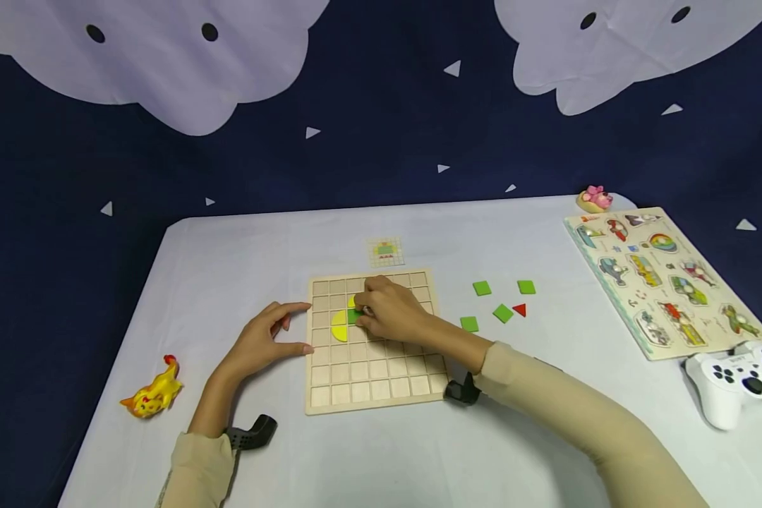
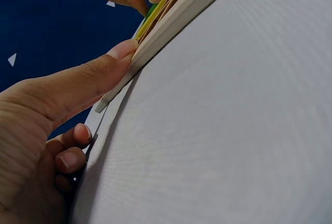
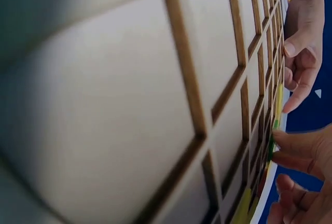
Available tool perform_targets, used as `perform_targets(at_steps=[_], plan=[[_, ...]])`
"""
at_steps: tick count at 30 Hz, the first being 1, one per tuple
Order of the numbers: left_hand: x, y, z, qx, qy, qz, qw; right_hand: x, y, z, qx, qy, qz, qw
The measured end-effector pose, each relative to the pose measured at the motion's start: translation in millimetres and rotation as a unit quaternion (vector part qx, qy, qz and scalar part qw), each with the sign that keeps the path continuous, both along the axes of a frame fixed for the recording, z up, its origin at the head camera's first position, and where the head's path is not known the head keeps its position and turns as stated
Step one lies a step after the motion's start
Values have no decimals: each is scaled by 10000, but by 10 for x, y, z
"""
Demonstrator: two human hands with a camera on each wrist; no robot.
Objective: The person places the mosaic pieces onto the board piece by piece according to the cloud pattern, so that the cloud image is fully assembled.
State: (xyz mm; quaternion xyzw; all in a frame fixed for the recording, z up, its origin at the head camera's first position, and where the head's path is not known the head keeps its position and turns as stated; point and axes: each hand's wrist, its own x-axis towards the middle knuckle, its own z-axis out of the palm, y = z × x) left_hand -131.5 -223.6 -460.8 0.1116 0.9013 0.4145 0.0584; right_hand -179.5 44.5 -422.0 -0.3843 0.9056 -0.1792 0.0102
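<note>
A wooden grid board (image 1: 355, 394) lies on the white table. My left hand (image 1: 260, 343) touches its left edge with the thumb and index finger spread apart, the other fingers bent. Over the board's upper part, my right hand (image 1: 394, 310) pinches a green square tile (image 1: 354, 316) between thumb and fingers, down at the grid. Left of that tile lies a yellow half-round piece (image 1: 339, 327), and another yellow piece (image 1: 352, 302) shows just above. In the right wrist view, red and yellow pieces (image 3: 241, 208) also sit on the grid; the right hand hides them in the head view.
A small pattern card (image 1: 385, 252) lies behind the board. To the right are several loose green tiles (image 1: 502, 313), a red triangle (image 1: 520, 310), a picture puzzle board (image 1: 667, 282), a white game controller (image 1: 736, 381) and a pink toy (image 1: 595, 198). A yellow toy (image 1: 154, 391) lies left.
</note>
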Motion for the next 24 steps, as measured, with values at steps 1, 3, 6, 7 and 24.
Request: perform_targets(at_steps=[1,3,6,7,24], plan=[[6,-3,0,8,-1,15,10000,-2,-11,4,13,-60,-41,10000],[15,-7,-1,44,-15,25,10000,-8,-28,10,51,-162,-110,9998],[20,-3,0,45,-1,25,10000,-12,-34,18,63,-262,-164,9995],[19,-1,0,43,-1,18,10000,-9,-30,18,55,-260,-170,9995],[10,-1,-6,8,4,-19,10000,-84,861,203,61,207,-490,9986]])
